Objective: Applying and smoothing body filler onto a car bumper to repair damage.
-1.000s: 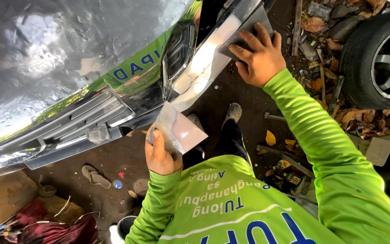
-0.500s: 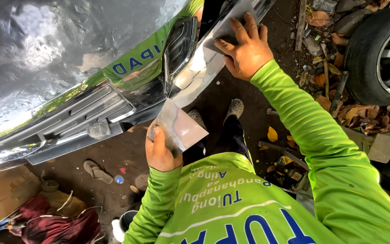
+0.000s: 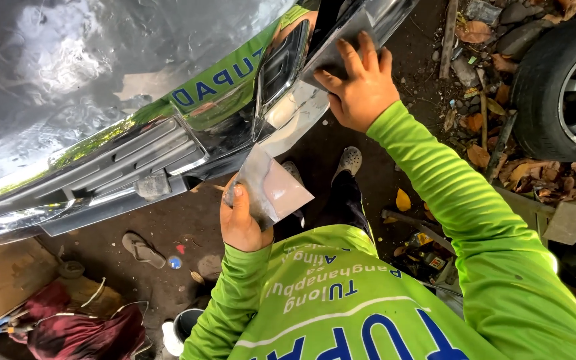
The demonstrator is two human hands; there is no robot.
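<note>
Your right hand sits at about one o'clock in the view, fingers spread and pressed flat on a grey sheet of sandpaper that lies against the shiny silver car body panel; the hand grips nothing, it only pins the sheet to the metal just beside the dark light opening. Your left hand is near the centre, at about seven o'clock from the right one, closed around a second folded sheet of sandpaper, thumb on top, with the sheet's pale face turned up and its far corner touching or nearly touching the lower edge of the panel; you cannot tell which. The two hands are well apart. Both arms wear bright green sleeves, and the panel mirrors that green. Below the panel the ground is dark dirt, with a sandal at about eight o'clock, a grey shoe just under your right wrist, and dry leaves at three o'clock. A car wheel with a silver rim stands at two o'clock, apart from both hands.
</note>
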